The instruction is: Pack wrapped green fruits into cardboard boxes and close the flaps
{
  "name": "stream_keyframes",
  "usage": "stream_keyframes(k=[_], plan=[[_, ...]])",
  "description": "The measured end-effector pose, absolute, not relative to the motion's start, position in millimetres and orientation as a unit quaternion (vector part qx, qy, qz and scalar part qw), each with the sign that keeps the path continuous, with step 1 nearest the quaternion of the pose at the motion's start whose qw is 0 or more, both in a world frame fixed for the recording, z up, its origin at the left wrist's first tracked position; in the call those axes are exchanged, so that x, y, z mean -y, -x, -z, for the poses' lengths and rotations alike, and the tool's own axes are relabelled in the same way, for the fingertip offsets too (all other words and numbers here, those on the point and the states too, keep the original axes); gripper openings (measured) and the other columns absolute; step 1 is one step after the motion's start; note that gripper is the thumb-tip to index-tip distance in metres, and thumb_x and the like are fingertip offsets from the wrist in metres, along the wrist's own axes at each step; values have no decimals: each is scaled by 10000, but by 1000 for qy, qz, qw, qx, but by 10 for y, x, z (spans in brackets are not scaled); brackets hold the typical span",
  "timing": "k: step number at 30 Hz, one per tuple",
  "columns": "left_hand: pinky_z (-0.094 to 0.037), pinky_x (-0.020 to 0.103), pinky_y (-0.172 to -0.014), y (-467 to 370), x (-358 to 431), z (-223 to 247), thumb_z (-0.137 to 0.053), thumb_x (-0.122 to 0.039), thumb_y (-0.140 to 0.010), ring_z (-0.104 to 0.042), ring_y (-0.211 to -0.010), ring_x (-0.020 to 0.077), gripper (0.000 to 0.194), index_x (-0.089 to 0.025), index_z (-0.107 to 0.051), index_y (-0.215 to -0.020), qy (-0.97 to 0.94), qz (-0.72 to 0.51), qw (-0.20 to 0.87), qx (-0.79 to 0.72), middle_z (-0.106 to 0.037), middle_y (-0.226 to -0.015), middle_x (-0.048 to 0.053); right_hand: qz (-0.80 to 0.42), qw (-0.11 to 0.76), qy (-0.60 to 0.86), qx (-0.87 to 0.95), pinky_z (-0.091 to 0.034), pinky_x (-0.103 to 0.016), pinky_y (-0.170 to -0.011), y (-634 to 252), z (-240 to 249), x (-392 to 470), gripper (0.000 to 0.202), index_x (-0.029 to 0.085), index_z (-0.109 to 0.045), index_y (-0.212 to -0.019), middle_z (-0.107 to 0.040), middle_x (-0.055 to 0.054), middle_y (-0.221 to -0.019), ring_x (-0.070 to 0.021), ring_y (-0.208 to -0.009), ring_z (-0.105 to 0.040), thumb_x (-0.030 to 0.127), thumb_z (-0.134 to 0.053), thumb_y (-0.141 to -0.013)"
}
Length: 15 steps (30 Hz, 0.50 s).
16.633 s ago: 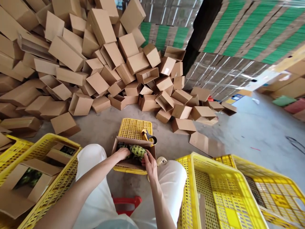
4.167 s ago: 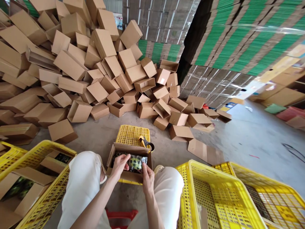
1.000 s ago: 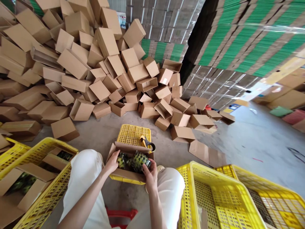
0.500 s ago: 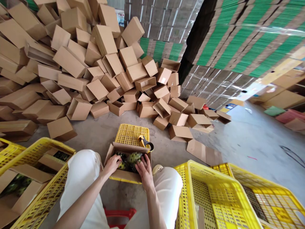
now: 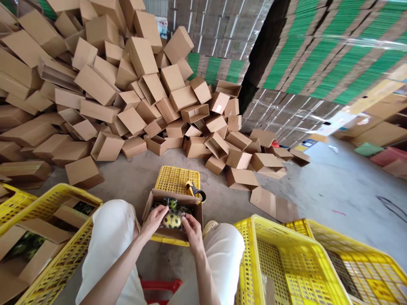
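At far left, a yellow crate (image 5: 68, 250) holds cartons (image 5: 46, 231) already filled with dark green items, their flaps open. Next, the left hand (image 5: 154, 218) has its thumb and fingertips pressed together on the left edge of a spotted yellow-green item (image 5: 172, 219), which lies between both hands at the open box (image 5: 165, 195). More green pieces sit in that box, so it looks partly or fully filled; how many it holds, I cannot tell. It is not closed. The right hand (image 5: 193, 232) pinches the item's right edge, fingers curled. Just beyond, a yellow-and-black tool (image 5: 194, 190) rests unheld on a yellow mesh surface (image 5: 174, 176). Farther right stands another crate (image 5: 254, 241).
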<state>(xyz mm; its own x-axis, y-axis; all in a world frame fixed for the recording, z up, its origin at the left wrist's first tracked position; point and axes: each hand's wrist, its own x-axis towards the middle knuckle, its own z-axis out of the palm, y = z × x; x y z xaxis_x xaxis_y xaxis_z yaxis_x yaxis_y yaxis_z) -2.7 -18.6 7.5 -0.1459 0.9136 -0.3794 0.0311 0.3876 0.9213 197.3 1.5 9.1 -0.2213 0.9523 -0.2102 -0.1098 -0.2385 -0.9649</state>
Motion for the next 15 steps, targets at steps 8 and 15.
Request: stream_keyframes(k=[8,15], plan=[[-537,456,-1105,65,381,-174,-930,-408,-708,-616,-1356,324,981,-406,-460,-1569,-441,-437,655,-431,-220,-1762,84,-547,462,527,457,-452,-262,-635,-2020,-2,-19,512,189,-740,-767,-672,-4,-695,-172,-680,-540,700,-757,-784],[-566,465,-1075,31,301,-70,-767,-560,-856,-733,-1180,296,625,-221,-687,-1375,-466,-415,609,-489,-726,-1355,127,-591,459,539,386,-496,-276,-560,-2000,86,-3,525,206,-741,-778,-697,-12,-696,-183,-623,-603,729,-776,-749]])
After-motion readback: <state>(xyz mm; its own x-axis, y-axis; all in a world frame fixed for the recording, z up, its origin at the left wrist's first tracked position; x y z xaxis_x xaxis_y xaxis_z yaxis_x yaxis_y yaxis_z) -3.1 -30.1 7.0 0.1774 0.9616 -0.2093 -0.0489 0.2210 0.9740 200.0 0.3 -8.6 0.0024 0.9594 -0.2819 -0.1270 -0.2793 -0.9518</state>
